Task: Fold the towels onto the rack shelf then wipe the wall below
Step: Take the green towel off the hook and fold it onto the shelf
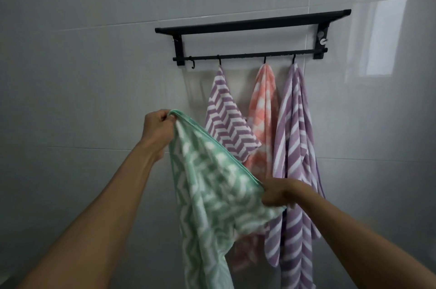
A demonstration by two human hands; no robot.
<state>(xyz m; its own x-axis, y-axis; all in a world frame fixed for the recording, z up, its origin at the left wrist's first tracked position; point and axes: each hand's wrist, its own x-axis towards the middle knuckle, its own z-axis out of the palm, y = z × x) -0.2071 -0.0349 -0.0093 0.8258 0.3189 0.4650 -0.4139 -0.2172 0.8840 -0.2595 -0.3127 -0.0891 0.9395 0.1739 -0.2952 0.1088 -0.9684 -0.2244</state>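
A green and white patterned towel [207, 189] hangs between my hands, off the rack. My left hand [158, 126] pinches its upper corner. My right hand [279, 193] grips its edge lower and to the right. The black wall rack [252, 23] has a flat shelf on top and a hook rail [247, 55] below. Three towels hang from the hooks: a small purple chevron towel [226, 114], a pink checked towel [264, 109] and a long purple striped towel [297, 147]. The shelf holds nothing that I can see.
Glossy white wall tiles [94, 76] surround the rack. One empty hook [192, 65] hangs at the rail's left end. A bright window reflection [387, 24] shows on the wall at the upper right.
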